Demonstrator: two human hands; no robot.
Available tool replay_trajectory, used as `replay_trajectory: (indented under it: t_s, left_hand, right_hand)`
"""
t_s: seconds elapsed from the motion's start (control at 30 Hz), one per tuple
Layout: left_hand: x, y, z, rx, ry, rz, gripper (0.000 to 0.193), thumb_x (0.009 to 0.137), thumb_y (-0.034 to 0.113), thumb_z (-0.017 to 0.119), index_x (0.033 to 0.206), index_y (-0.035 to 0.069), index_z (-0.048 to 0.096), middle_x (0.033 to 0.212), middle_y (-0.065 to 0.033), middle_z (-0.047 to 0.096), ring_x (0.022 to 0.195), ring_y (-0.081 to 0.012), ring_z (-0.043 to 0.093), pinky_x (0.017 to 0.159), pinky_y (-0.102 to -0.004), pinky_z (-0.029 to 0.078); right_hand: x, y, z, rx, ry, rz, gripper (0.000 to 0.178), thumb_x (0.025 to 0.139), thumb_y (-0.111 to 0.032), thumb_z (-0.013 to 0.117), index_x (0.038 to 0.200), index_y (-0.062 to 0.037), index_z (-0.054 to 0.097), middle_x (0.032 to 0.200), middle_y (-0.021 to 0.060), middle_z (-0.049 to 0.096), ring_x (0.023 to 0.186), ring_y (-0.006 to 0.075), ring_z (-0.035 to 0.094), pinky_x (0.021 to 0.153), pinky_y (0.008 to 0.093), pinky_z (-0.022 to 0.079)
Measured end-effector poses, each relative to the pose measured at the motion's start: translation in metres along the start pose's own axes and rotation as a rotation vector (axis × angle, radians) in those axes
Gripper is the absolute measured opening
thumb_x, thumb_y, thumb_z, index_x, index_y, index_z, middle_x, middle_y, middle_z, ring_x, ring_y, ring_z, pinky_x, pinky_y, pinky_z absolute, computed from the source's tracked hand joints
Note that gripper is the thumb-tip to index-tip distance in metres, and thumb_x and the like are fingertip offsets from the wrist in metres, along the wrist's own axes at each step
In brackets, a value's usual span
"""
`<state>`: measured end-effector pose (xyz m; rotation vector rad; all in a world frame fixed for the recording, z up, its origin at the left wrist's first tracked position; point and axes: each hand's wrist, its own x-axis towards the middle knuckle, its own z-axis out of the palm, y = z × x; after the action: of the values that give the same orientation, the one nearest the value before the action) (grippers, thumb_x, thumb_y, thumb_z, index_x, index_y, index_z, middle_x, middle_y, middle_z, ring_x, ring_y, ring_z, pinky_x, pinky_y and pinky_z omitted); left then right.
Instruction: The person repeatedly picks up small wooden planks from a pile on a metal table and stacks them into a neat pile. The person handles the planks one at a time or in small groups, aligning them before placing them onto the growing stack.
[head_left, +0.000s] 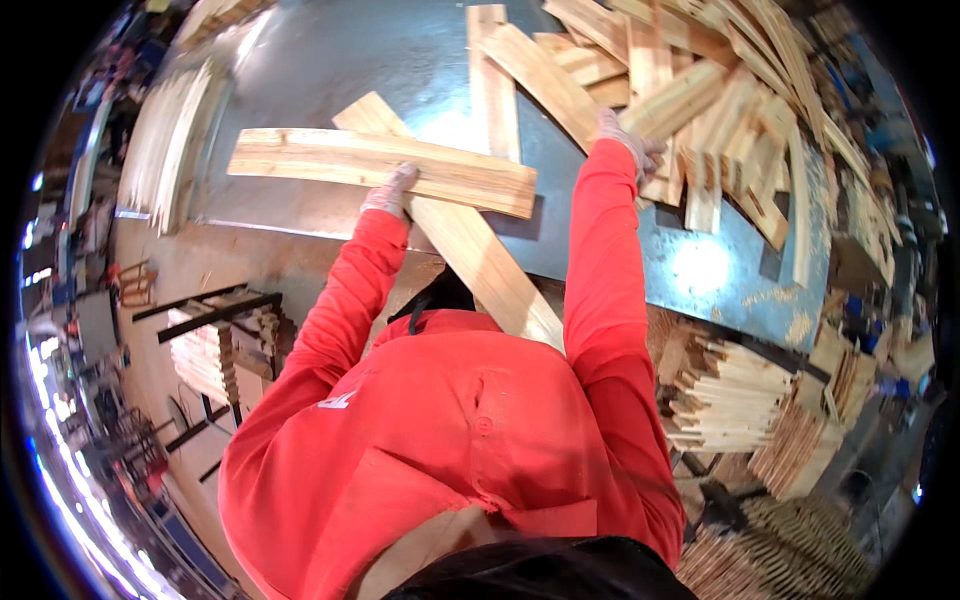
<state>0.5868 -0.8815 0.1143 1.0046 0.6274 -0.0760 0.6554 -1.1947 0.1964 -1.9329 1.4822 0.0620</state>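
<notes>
My left hand (398,186) grips the near edge of a pale wooden board (310,154), which lies crosswise above the table. Under it a second board (475,255) slants from the table toward my body, its near end past the table's edge. My right hand (630,142) is stretched out at the left side of a loose heap of boards (700,120), fingers apart. A slanting board (545,85) ends close by its thumb. Whether the fingertips touch the boards is hard to see. One more board (493,95) lies lengthwise on the metal table between my hands.
The metal table (340,60) spans the far side, with a row of stacked boards (175,145) at its left end. Sawdust (800,325) lies near its right corner. Below, board stacks stand at right (735,395) and on a black-barred rack (205,360) at left.
</notes>
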Motion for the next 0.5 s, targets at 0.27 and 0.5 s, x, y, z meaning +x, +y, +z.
replay_trajectory:
  t_s: [0.27, 0.5]
  left_hand:
    - [0.045, 0.008, -0.011, -0.018, 0.045, -0.093, 0.044, 0.08, 0.015, 0.076, 0.117, -0.001, 0.059, 0.106, -0.0128, 0.065, 0.093, -0.0271, 0.063, 0.086, -0.0387, 0.053]
    - [0.119, 0.031, -0.032, 0.068, 0.024, -0.201, 0.047, 0.083, 0.01, 0.073, 0.123, 0.002, 0.052, 0.112, -0.0128, 0.063, 0.101, -0.0288, 0.062, 0.093, -0.0418, 0.052]
  right_hand:
    - [-0.067, 0.127, -0.011, 0.217, -0.206, -0.406, 0.106, 0.068, -0.022, 0.082, 0.151, -0.007, 0.017, 0.136, 0.0277, 0.041, 0.118, 0.0374, 0.051, 0.096, 0.046, 0.047]
    - [-0.132, 0.14, 0.015, -0.33, 0.066, -0.947, 0.098, 0.064, -0.04, 0.079, 0.147, -0.0164, 0.031, 0.136, 0.0207, 0.043, 0.122, 0.0391, 0.048, 0.1, 0.045, 0.042]
